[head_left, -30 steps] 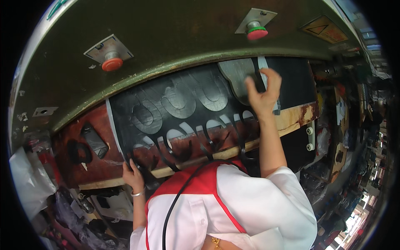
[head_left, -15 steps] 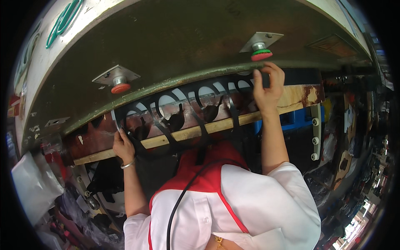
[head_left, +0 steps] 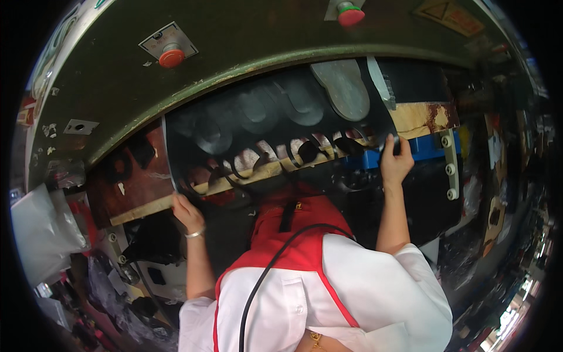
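A black flexible sheet (head_left: 199,132) with rows of curved cut-outs lies over the bench under the green machine. My left hand (head_left: 188,215) is closed on its near left corner. My right hand (head_left: 397,162) pinches the right edge of the sheet. Through the openings along the near side, the wooden edge and the reddish-brown board show. Farther back, rounded shapes in the sheet look blurred. A grey sole-shaped patch (head_left: 345,91) stands out at the far right of the sheet; whether it is a piece or an opening, I cannot tell.
The green machine beam (head_left: 252,41) spans the far side, with a red push button (head_left: 172,56) and a red-and-green one (head_left: 350,15). A wooden board edge (head_left: 143,210) runs along the front. A blue container (head_left: 423,146) sits below right. Plastic bags (head_left: 44,226) hang at left.
The sheet has been drawn toward me, showing more of its surface. My right hand has come down from near the beam onto the sheet's right edge. My left hand has shifted slightly nearer.
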{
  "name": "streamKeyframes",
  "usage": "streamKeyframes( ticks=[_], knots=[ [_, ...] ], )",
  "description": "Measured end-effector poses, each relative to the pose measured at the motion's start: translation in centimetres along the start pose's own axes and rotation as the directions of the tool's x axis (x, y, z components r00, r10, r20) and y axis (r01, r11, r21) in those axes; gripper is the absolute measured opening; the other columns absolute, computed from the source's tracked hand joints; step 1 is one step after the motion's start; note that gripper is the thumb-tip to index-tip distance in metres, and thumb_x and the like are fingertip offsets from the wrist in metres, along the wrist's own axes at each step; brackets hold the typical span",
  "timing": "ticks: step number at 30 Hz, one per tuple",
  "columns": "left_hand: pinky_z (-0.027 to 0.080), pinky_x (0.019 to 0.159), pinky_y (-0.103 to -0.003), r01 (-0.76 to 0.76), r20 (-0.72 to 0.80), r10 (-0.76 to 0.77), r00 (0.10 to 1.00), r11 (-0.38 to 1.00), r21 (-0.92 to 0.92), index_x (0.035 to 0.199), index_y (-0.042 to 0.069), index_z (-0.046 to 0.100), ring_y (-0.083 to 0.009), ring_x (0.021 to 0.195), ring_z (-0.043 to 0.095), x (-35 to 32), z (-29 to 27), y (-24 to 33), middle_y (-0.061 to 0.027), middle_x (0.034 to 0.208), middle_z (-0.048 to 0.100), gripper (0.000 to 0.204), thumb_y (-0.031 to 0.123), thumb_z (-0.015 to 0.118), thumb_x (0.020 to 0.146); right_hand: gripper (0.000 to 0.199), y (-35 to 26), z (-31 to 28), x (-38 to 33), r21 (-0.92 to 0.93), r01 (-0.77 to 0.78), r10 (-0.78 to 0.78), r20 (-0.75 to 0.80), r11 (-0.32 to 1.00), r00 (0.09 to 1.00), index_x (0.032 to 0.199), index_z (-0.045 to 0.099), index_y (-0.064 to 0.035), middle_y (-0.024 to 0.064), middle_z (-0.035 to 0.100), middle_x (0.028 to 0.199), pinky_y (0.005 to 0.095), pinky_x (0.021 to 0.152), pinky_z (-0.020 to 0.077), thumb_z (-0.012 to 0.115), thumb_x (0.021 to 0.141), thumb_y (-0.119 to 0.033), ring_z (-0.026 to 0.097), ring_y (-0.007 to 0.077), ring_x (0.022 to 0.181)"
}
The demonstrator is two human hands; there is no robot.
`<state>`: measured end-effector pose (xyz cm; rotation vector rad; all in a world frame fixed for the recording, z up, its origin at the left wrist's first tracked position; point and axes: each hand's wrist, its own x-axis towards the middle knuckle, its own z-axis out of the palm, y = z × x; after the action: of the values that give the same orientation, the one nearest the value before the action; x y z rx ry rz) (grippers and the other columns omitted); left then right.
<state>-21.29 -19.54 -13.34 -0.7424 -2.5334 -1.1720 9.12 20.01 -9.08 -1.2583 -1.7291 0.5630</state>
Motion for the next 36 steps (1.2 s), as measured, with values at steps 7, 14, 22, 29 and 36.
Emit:
streamKeyframes(
  ticks=[7,14,22,29,36],
  knots=[
    [0.043,0.085,-0.03,0.276,0.203,-0.233,0.951,0.935,-0.223,0.112,-0.002,0.058,-0.0194,0.09,0.056,-3.9,-4.8,0.1,-0.0091,0.096,0.062,0.03,0.023,0.044,0.102,0.073,-2.4,-2.8,-1.9,-0.211,0.39,-0.318,0.307,0.896,0.897,0.128,0.055,-0.0049,0.0236,0.055,0.124,0.0448,0.097,0.0435,0.085,0.065,-0.027,0.051,0.0395,0.116],
    [0.047,0.088,-0.03,0.441,0.139,-0.433,0.891,0.897,-0.029,0.121,0.0,0.057,-0.0178,0.097,0.061,-5.3,-7.0,3.0,-0.0106,0.106,0.065,0.027,0.012,0.056,0.097,0.077,-3.6,-2.8,-4.9,-0.228,0.308,-0.223,0.332,0.924,0.917,0.125,0.058,-0.011,0.0238,0.05,0.128,0.0443,0.098,0.0429,0.087,0.054,-0.021,0.047,0.0394,0.116],
    [0.05,0.079,-0.03,0.147,0.459,-0.031,0.888,0.964,-0.22,0.104,0.0,0.065,-0.0207,0.09,0.066,-2.8,0.4,17.5,-0.0127,0.094,0.07,0.014,0.005,0.057,0.094,0.063,2.9,-12.0,1.0,0.363,-0.511,0.37,0.392,0.779,0.842,0.125,0.056,-0.0062,0.0152,0.063,0.11,0.0365,0.091,0.0487,0.082,0.069,-0.018,0.061,0.0254,0.102],
    [0.047,0.069,-0.036,-0.499,0.508,0.76,0.405,0.649,-0.574,0.095,0.003,0.067,-0.0262,0.075,0.059,-7.4,11.2,32.9,-0.0092,0.079,0.061,0.018,0.005,0.069,0.078,0.062,5.8,-17.2,0.8,-0.543,0.405,-0.248,0.34,0.735,0.907,0.128,0.058,-0.0102,0.021,0.05,0.126,0.0456,0.094,0.0431,0.079,0.071,-0.018,0.048,0.0408,0.113],
    [0.049,0.075,-0.038,-0.461,0.512,0.733,0.448,0.68,-0.571,0.106,-0.001,0.064,-0.03,0.084,0.058,-11.8,13.2,34.7,-0.0128,0.093,0.062,0.035,0.011,0.073,0.075,0.076,5.9,-15.9,-3.7,0.269,-0.448,0.035,0.826,0.852,0.562,0.148,0.036,-0.0078,0.0128,0.054,0.138,0.0325,0.103,0.04,0.073,0.082,-0.016,0.048,0.0208,0.129]
  ],
)
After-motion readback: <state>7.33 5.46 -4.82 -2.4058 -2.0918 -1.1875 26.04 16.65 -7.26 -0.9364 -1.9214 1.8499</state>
